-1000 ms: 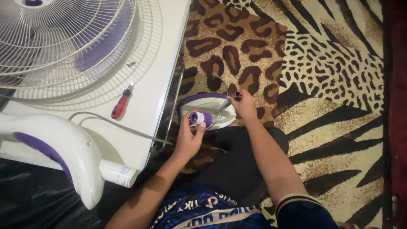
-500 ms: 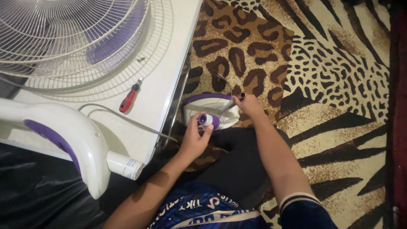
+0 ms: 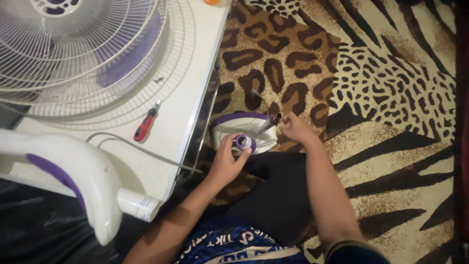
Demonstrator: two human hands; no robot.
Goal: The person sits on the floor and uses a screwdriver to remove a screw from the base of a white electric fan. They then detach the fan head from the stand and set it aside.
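Observation:
A white and purple fan base point(image 3: 234, 124) lies on the animal-print rug in front of me. My left hand point(image 3: 227, 164) grips a purple and white knob point(image 3: 243, 143) on that base. Just to the right, my right hand point(image 3: 295, 129) holds the top of a thin metal pole point(image 3: 267, 124) that rises slanted out of the base. Both forearms reach forward over my dark-clad lap.
A white table point(image 3: 181, 98) at left carries a white wire fan head point(image 3: 73, 54) with purple blades, a red-handled screwdriver point(image 3: 145, 124) and a grey cord point(image 3: 141, 151). A white and purple fan stand part point(image 3: 83, 181) overhangs the near table edge. Leopard and zebra patterned rug point(image 3: 391, 122) spreads right.
The view has shifted so the table, fan and base sit lower in frame. My left hand stays on the knob and my right hand stays at the pole's top.

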